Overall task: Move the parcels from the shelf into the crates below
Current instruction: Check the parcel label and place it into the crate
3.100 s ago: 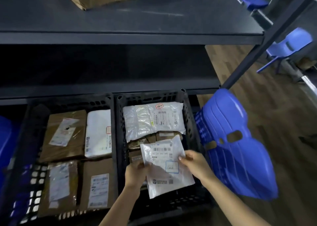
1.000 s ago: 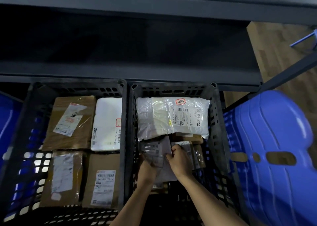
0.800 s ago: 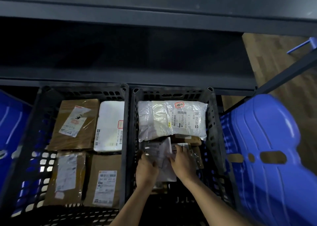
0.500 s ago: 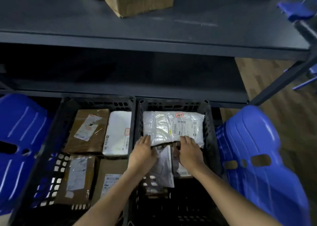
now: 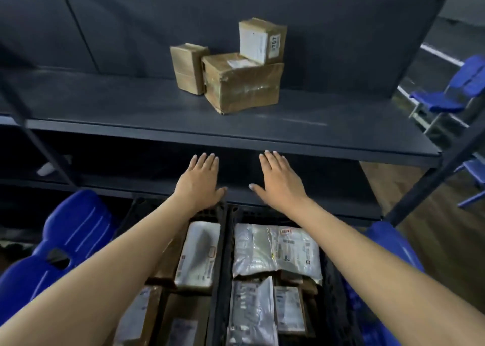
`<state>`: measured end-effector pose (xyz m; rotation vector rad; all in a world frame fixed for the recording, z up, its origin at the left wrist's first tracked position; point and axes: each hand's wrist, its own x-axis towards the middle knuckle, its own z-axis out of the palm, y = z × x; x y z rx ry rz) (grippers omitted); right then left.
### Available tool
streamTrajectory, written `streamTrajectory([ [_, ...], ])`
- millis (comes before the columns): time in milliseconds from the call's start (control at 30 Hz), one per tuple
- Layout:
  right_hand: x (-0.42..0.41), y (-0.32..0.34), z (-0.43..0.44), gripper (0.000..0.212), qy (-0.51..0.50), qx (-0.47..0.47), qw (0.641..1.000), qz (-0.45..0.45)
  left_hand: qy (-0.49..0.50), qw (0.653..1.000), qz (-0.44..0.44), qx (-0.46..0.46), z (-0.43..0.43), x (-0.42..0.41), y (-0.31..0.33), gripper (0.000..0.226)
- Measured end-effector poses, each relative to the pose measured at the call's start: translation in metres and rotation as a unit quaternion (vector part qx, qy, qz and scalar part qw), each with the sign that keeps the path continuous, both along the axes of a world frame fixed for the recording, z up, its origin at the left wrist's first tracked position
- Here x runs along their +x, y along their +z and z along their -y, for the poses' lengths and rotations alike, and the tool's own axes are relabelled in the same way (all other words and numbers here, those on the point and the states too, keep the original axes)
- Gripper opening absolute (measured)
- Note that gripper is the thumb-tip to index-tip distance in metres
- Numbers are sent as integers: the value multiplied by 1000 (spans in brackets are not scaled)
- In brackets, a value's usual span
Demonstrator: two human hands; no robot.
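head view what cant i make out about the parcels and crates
Left crate: left forearm covers most of its parcels; bottom edge cuts its near end.
Right crate: near end cut off likewise.
Bagged parcel label: too blurred to read.
Lower shelf: deep shadow.
Small box: right side hidden behind big box.

Seen from a single wide-angle camera on the person's head, the view faces forward and down into a dark metal shelving unit, close enough that both bare forearms enter from the near bottom edge, with the left hand (image 5: pixel 199 185) and right hand (image 5: pixel 280 185) spread flat at mid-frame. The shelf (image 5: pixel 118 104) carrying cardboard boxes (image 5: pixel 241 88) spans the far upper half, bowed by the lens. The black crates (image 5: pixel 334 288) sit almost directly beneath the camera at the near edge, with blue plastic chairs (image 5: pixel 73 235) to the left and right.
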<state>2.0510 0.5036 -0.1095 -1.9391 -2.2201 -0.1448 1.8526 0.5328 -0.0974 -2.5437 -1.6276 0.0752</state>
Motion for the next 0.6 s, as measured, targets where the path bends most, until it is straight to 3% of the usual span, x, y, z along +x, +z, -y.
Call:
streamTrajectory([
  [300, -32, 53, -59, 84, -53, 13, 998, -32, -24, 999, 32, 25, -56, -44, 36, 81],
  [600, -32, 113, -145, 85, -157, 89, 981, -77, -94, 990, 65, 82, -159, -45, 97, 80],
])
